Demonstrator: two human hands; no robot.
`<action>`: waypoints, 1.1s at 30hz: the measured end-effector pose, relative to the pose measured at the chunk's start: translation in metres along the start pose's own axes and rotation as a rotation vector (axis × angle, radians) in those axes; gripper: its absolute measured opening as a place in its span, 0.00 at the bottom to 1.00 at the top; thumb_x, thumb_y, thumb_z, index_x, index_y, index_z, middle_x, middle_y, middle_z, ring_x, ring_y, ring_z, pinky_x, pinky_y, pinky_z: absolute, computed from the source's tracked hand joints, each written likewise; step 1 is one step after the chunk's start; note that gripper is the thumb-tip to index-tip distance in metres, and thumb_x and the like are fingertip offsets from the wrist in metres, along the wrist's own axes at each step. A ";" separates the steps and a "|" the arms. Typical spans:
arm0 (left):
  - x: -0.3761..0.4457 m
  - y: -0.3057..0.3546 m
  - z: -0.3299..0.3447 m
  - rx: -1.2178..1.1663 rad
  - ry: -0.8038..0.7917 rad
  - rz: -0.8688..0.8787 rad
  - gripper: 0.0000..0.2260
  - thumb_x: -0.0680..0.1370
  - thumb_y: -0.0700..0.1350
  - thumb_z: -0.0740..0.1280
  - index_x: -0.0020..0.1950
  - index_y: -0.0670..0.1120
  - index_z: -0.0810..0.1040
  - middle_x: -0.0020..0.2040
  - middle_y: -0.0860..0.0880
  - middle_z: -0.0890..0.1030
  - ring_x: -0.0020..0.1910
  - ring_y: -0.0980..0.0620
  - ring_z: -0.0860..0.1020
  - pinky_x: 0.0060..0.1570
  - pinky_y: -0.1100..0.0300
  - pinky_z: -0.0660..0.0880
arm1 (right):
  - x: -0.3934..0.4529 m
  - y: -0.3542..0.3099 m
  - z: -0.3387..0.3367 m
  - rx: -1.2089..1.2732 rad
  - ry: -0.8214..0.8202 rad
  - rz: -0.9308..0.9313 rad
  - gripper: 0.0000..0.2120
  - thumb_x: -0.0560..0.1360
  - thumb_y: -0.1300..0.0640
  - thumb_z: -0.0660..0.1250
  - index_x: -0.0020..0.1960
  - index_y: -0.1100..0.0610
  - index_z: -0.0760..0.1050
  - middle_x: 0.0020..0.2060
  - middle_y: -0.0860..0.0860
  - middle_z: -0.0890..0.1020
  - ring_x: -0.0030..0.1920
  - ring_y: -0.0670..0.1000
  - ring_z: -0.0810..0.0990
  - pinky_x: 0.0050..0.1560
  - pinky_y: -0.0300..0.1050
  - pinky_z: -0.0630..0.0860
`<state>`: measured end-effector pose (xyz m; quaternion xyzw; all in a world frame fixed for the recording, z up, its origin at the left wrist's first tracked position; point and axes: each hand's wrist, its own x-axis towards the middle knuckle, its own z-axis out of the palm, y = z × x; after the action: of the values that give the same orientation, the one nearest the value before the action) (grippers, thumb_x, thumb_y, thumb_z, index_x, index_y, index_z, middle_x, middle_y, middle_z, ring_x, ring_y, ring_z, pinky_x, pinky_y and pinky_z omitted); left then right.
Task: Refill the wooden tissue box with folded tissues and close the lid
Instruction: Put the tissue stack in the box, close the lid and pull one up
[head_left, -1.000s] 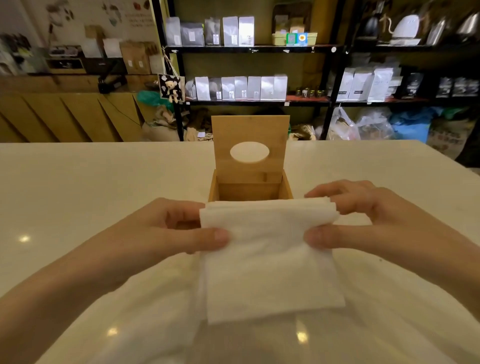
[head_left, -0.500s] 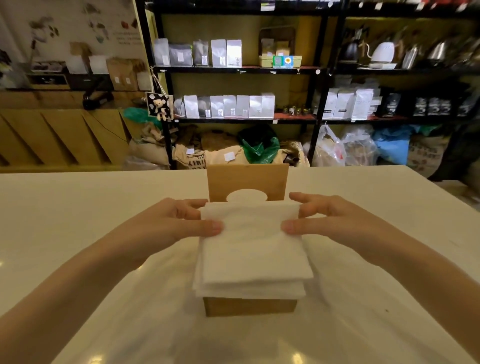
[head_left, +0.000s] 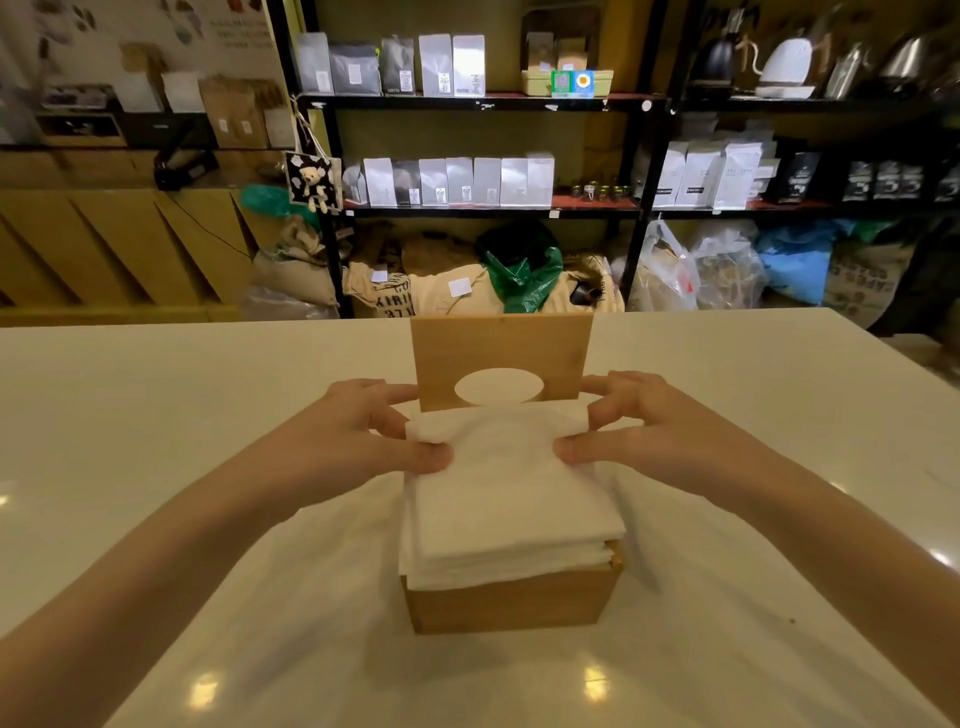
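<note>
A wooden tissue box (head_left: 506, 603) stands on the white table (head_left: 156, 415), right in front of me. Its lid (head_left: 501, 353), with an oval hole, stands upright at the back. A stack of folded white tissues (head_left: 509, 509) sits in the box and rises above its rim, overhanging the front edge. My left hand (head_left: 358, 436) pinches the stack's far left corner, thumb on top. My right hand (head_left: 644, 431) pinches the far right corner the same way.
Black shelves (head_left: 483, 101) with white and grey bags stand behind the table. Burlap sacks (head_left: 384, 286) and plastic bags (head_left: 670, 275) lie on the floor below them. A wooden counter (head_left: 119, 244) runs along the left.
The stack of tissues has gone from held in front of the box to resting in the box. My hands moved forward with it and now grip its far corners.
</note>
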<state>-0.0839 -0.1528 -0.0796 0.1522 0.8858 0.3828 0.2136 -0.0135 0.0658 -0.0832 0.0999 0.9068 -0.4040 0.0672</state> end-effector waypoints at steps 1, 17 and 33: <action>0.002 -0.002 0.000 0.031 -0.002 0.013 0.13 0.67 0.52 0.73 0.49 0.53 0.78 0.50 0.65 0.73 0.68 0.57 0.60 0.64 0.53 0.59 | 0.002 0.001 0.000 -0.050 0.006 -0.013 0.10 0.68 0.51 0.71 0.46 0.55 0.82 0.70 0.45 0.67 0.72 0.48 0.56 0.72 0.53 0.52; 0.008 0.006 0.019 0.550 0.069 0.087 0.12 0.70 0.55 0.69 0.40 0.46 0.82 0.71 0.57 0.64 0.72 0.55 0.50 0.67 0.51 0.50 | 0.001 -0.004 0.024 -0.478 0.148 -0.146 0.14 0.70 0.47 0.67 0.27 0.46 0.71 0.70 0.47 0.68 0.72 0.50 0.51 0.70 0.52 0.43; 0.009 0.001 0.037 0.760 0.151 0.067 0.14 0.71 0.57 0.65 0.37 0.48 0.82 0.60 0.54 0.71 0.72 0.50 0.48 0.68 0.42 0.43 | -0.001 -0.004 0.043 -0.765 0.318 -0.138 0.15 0.73 0.45 0.60 0.43 0.52 0.81 0.59 0.49 0.77 0.71 0.54 0.55 0.65 0.56 0.36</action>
<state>-0.0730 -0.1259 -0.1039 0.2206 0.9723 0.0440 0.0634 -0.0120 0.0316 -0.1087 0.0681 0.9951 -0.0214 -0.0687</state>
